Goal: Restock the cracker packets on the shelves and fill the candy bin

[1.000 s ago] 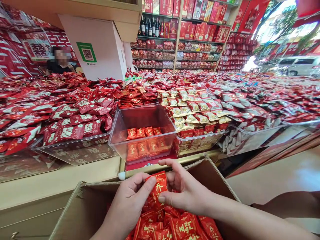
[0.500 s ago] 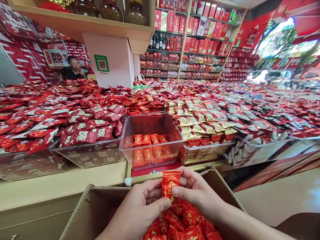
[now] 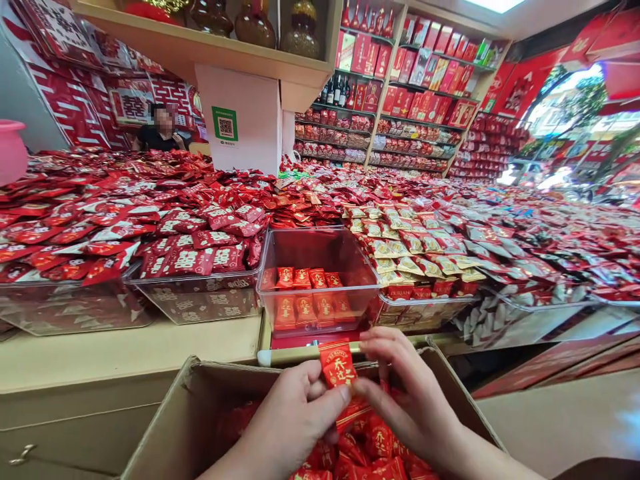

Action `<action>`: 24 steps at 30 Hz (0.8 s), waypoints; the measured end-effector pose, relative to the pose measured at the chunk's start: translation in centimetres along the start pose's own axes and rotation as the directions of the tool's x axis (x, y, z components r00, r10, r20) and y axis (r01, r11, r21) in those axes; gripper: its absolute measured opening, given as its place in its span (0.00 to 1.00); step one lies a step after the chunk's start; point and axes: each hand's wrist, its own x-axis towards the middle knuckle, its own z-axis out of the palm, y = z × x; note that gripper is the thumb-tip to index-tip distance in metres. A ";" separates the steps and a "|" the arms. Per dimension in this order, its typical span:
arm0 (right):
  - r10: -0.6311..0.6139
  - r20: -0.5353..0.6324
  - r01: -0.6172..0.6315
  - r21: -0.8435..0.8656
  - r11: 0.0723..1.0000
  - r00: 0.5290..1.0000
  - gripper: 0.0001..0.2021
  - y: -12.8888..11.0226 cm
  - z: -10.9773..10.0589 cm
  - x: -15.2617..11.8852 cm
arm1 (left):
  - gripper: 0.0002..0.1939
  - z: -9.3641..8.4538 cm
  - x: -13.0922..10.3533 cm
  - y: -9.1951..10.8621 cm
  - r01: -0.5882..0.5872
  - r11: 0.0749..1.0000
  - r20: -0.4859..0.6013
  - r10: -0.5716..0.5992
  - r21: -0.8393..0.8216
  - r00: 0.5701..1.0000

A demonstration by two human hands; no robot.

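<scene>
Over the cardboard box (image 3: 173,407), my left hand (image 3: 295,410) pinches a red wrapped candy (image 3: 338,363) with gold lettering, held upright. Beside it on the right, my right hand (image 3: 415,393) has its fingers apart, the thumb tip at or very near the candy's lower right edge. Beneath both hands, many similar red wrapped candies (image 3: 377,433) lie loose in the box. Just beyond the box, a clear plastic bin (image 3: 320,293) holds several of the same red candies (image 3: 305,308) standing in neat rows. My left hand's lower fingers are partly hidden.
Maroon packets (image 3: 200,253) fill a bin to the left, and cream-and-red packets (image 3: 413,247) fill one to the right. A white pillar (image 3: 245,127) with a QR code rises behind. A person (image 3: 163,130) sits at the far left. A drawer handle (image 3: 23,455) is at lower left.
My right hand's fingers have come away from the candy and spread, while the left keeps hold of it. The candy has tilted slightly. The view has shifted left.
</scene>
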 end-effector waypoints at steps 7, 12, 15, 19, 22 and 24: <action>-0.439 0.287 0.524 -0.412 0.746 0.851 0.11 -0.6 -0.9 0.3 | 0.17 -0.5 -0.2 0.2 0.108 0.968 -0.050 -0.122 -0.226 0.991; -0.532 0.272 0.592 -0.484 0.644 0.802 0.05 -2.6 -2.9 2.3 | 0.22 -1.4 -1.2 1.7 -0.014 0.926 -0.024 0.006 -0.377 1.000; -0.584 0.205 0.590 -0.535 0.606 0.786 0.04 -4.5 -4.1 6.1 | 0.24 -1.4 -1.4 1.6 -0.027 0.936 0.000 0.029 -0.350 1.000; -0.289 0.220 0.360 -0.662 0.658 0.932 0.07 -4.2 -3.5 13.0 | 0.18 -1.0 -1.0 -0.1 -0.012 0.996 0.081 0.005 0.091 0.997; -0.076 0.463 0.428 -0.728 0.536 0.883 0.09 -2.2 -2.0 17.3 | 0.17 -1.1 -0.7 -1.1 -0.049 0.916 0.198 -0.034 0.398 0.980; -0.011 0.548 0.486 -0.731 0.479 0.836 0.09 -1.0 -0.8 19.4 | 0.18 -1.5 -0.6 -1.3 -0.136 0.860 0.289 -0.013 0.491 0.957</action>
